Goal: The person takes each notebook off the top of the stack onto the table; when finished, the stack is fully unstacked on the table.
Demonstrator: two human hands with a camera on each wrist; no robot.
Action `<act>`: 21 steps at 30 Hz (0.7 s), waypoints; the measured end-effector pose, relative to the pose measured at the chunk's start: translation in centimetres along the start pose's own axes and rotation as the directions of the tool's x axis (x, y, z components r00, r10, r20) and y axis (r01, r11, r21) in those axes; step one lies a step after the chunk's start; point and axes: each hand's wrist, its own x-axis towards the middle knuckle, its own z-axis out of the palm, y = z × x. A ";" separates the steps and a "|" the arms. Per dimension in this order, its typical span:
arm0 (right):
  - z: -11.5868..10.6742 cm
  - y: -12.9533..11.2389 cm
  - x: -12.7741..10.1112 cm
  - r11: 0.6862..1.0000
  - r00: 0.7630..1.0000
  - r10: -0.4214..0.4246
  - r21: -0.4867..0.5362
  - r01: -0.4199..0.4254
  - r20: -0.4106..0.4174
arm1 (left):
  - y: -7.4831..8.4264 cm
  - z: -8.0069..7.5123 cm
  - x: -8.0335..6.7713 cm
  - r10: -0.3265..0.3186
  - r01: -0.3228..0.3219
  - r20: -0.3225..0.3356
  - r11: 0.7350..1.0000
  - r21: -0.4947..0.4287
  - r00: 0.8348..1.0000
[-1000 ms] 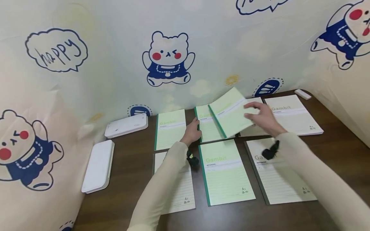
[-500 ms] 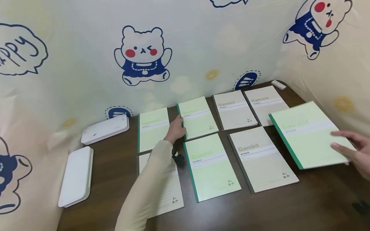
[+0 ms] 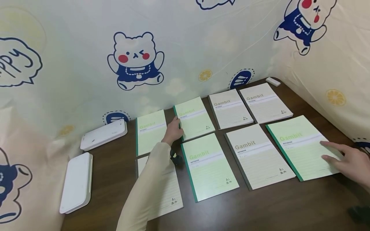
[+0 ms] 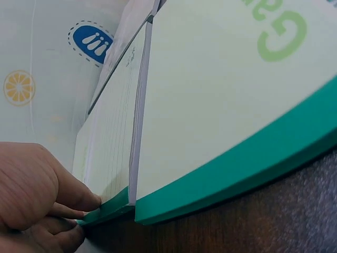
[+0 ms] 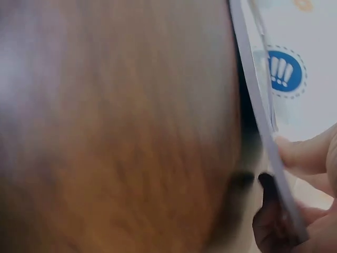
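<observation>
My left hand [image 3: 173,130] reaches to the back row, where its curled fingertips [image 4: 87,203] pinch the green spine of a light green Gambit notebook [image 3: 194,117] [image 4: 105,147] lying flat. At the right end of the front row lies another green notebook [image 3: 300,146]. My right hand [image 3: 345,160] holds its right edge, with two fingers stretched across the cover. The right wrist view shows that thin edge [image 5: 263,121] between the fingers [image 5: 305,153] and a dark shape beneath, close to the brown table [image 5: 116,132].
Two rows of notebooks cover the table [image 3: 260,208]: green ones [image 3: 150,131] [image 3: 209,165] and beige ones [image 3: 229,109] [image 3: 264,102] [image 3: 258,155]. Two white cases [image 3: 104,134] [image 3: 76,183] lie at the left. A small white block [image 3: 273,81] sits at the back right. Printed cloth walls enclose three sides.
My right hand carried the green notebook from the back row to the right and lowered it onto the table beside the front beige one. My left hand stayed at the spine.
</observation>
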 end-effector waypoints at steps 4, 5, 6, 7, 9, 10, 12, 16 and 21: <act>-0.1 -0.9 0.7 0.996 0.997 -0.057 -0.071 0.061 0.057 | -0.2 0.0 -0.4 -0.032 0.032 0.005 0.999 0.001 0.999; -0.1 -1.0 0.8 0.994 0.996 -0.064 -0.082 0.070 0.068 | -0.3 0.0 -0.4 -0.035 0.035 0.009 0.999 0.005 0.999; 0.0 -1.1 0.9 0.993 0.995 -0.071 -0.090 0.078 0.074 | -0.4 0.0 -0.5 -0.038 0.038 0.012 0.999 0.005 0.999; 0.0 -1.2 1.1 0.991 0.993 -0.080 -0.101 0.089 0.083 | -0.4 0.1 -0.5 -0.039 0.039 0.013 0.999 0.005 0.999; 0.0 -1.3 1.5 0.985 0.990 -0.101 -0.130 0.113 0.097 | -0.5 0.1 -0.4 -0.036 0.036 0.011 0.999 -0.001 0.999; 0.0 -1.4 1.9 0.981 0.988 -0.112 -0.146 0.127 0.110 | -0.5 0.1 -0.3 -0.034 0.034 0.006 0.999 -0.003 0.999; -0.2 -1.5 2.6 0.972 0.981 -0.129 -0.178 0.155 0.147 | -0.5 0.1 -0.2 -0.035 0.035 -0.004 0.999 -0.010 0.999; -0.6 -1.8 3.3 0.958 0.961 -0.131 -0.217 0.186 0.244 | -0.7 0.6 -0.3 -0.035 0.035 0.011 0.999 -0.012 0.999; -2.0 -3.7 4.3 0.948 0.959 -0.241 -0.176 0.265 0.149 | -0.5 1.1 -0.8 0.026 -0.026 0.022 1.000 -0.017 0.999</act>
